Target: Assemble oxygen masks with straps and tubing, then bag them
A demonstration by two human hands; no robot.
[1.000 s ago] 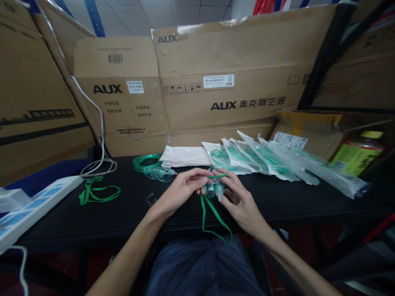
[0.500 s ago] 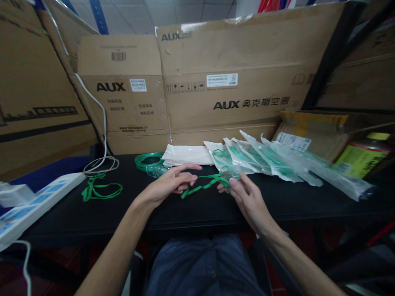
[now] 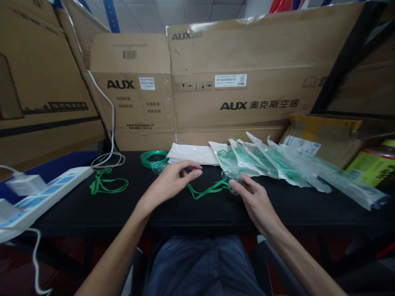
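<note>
My right hand [image 3: 249, 191] grips a small clear plastic mask [image 3: 231, 176], partly covered by the fingers, between thumb and fingertips. From the mask a green elastic strap [image 3: 205, 192] hangs in a loop to the left and rests low over the black table. My left hand [image 3: 174, 179] hovers at the strap's far end, thumb and index finger apart, with nothing visible between them. Behind that hand lies a coil of green tubing [image 3: 151, 158] with a clear plastic part [image 3: 159, 167] beside it. Another bundle of green straps [image 3: 108, 183] sits further left.
Several white and clear packets with green tubing [image 3: 262, 158] fan out at the back right, beside flat white packets [image 3: 194, 153]. A white power strip [image 3: 58, 193] and a cable [image 3: 108, 158] occupy the left. Cardboard boxes [image 3: 197, 115] wall the rear; a yellow-labelled bottle [image 3: 370, 164] stands right.
My left hand has let go of the green strap, which now droops in a loop. My right hand keeps the clear mask. The view has shifted slightly left.
</note>
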